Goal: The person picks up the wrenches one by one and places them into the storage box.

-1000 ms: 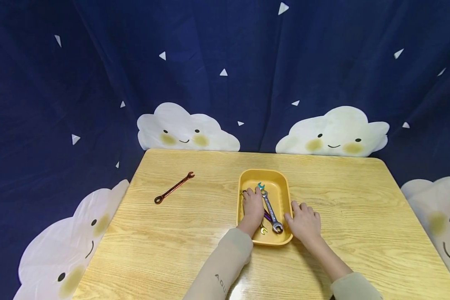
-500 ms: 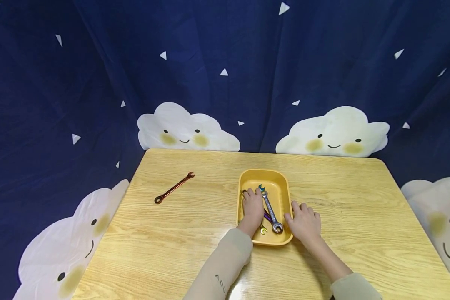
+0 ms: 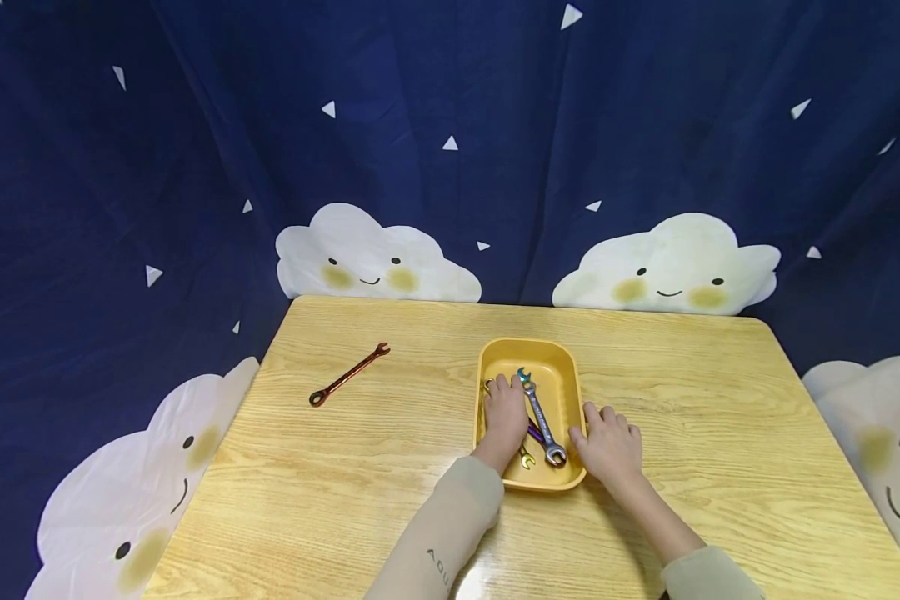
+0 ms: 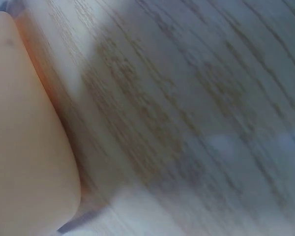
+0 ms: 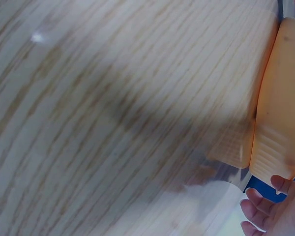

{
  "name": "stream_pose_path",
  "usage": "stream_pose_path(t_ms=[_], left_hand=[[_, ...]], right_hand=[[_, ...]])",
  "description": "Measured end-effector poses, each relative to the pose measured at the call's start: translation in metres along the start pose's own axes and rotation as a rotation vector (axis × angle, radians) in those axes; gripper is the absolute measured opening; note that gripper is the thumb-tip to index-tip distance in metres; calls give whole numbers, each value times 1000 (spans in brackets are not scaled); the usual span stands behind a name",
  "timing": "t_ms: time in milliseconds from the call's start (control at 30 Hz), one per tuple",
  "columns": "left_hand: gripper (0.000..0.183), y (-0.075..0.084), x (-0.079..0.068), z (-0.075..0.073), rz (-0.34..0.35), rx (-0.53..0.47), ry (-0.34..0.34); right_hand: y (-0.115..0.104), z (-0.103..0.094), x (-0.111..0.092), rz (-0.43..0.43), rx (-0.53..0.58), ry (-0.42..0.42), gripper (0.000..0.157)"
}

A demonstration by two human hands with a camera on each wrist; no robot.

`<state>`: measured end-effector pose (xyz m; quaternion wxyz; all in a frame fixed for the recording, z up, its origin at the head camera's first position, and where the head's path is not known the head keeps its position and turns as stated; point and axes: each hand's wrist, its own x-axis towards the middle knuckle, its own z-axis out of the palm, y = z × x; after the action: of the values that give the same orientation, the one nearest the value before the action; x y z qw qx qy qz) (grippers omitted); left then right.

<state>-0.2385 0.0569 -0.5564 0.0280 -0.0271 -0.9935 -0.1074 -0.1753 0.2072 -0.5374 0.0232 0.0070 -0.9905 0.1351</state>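
In the head view a yellow plastic bin holds several combination wrenches. My left hand reaches into its left half, fingers bent down over the wrenches; what the fingertips hold is hidden, so I cannot tell. A silver wrench lies just right of that hand, across a purple shaft. Past the fingertips shows a blue-teal open wrench end, and below the palm a gold wrench end. My right hand rests at the bin's right wall, fingers loosely spread, thumb at the rim.
A dark red wrench lies alone on the left of the wooden table. Behind the table's far edge hangs a dark blue curtain with clouds and triangles. Both wrist views show the table and the bin's outer wall.
The blue-teal wrench end has shifted and turned slightly beside my left fingertips. Both hands and the bin stay almost where they were.
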Motion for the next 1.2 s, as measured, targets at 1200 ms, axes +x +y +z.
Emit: stream_pose_path(t_ms=[1200], left_hand=[[37, -34, 13, -37, 400, 109, 155]], right_hand=[[1, 1, 1, 0, -1, -3, 46]])
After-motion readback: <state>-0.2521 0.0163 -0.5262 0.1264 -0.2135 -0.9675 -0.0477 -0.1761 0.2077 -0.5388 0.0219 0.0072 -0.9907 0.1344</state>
